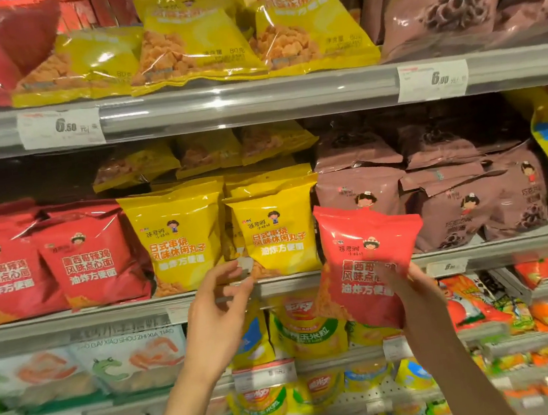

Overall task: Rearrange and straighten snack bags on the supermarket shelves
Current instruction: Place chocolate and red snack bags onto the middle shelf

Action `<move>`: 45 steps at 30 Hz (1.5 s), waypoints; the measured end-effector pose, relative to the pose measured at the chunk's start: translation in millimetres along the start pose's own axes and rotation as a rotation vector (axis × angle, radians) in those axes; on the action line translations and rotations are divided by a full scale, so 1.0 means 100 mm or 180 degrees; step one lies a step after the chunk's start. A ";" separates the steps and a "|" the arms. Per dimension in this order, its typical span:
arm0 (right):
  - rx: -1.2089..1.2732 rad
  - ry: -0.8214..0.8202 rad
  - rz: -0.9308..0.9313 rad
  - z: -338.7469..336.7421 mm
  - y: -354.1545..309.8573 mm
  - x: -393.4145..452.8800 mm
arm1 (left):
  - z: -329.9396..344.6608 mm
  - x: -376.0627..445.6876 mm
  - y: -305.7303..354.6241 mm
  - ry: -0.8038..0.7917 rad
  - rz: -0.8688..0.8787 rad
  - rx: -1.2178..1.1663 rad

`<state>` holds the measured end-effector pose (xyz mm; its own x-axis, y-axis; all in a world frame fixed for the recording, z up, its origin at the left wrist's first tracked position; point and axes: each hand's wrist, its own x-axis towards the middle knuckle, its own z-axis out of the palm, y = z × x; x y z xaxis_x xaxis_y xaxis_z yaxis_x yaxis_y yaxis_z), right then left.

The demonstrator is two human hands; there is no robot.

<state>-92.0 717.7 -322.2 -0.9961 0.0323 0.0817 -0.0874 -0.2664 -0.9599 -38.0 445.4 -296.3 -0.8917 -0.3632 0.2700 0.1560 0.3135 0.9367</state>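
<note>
Your right hand (411, 294) grips a glossy red crinkled-foil snack bag (365, 261) by its lower right edge, thumb across the front, holding it upright in the air in front of the middle shelf's grey metal lip (292, 286); its long axis runs top to bottom, tipped a little toward one o'clock. The row it matches, the red puffed foil bags (89, 261) with the same white lettering, stands on that shelf at about nine o'clock from the held bag, well apart, with two upright yellow foil bags (275, 231) between. Directly behind the held bag sit soft, matte brown-pink bags (451, 199), slumped and overlapping. Your left hand (220, 314) is nearer the red row; it hangs empty, fingers loosely curled, fingertips just beside the lower corner of the right-hand yellow bag. I judge that the bag has to travel leftward across the yellow ones, so a hand-over to the left looks sensible. The film is slick and air-filled, so expect it to slip and crackle under a light grip.
</note>
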 end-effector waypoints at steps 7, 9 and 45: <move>-0.0183 -0.0007 0.0231 0.04 0.31 -0.24 | -0.33 -0.49 -0.25 0.0347 -0.0497 -0.0103; -0.0187 -0.0058 0.0299 0.11 0.37 -0.31 | -0.44 -0.57 -0.35 0.0430 -0.0617 -0.0032; 0.0031 -0.0328 -0.0057 4.44 0.81 -1.39 | -4.22 0.37 -1.11 -0.0080 -0.0037 0.0020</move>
<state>35.2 264.2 -292.4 -0.9900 -0.0618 0.1265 -0.1049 -0.2760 -0.9554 90.9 27.1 -296.8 -0.9038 -0.3447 0.2534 0.1430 0.3148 0.9383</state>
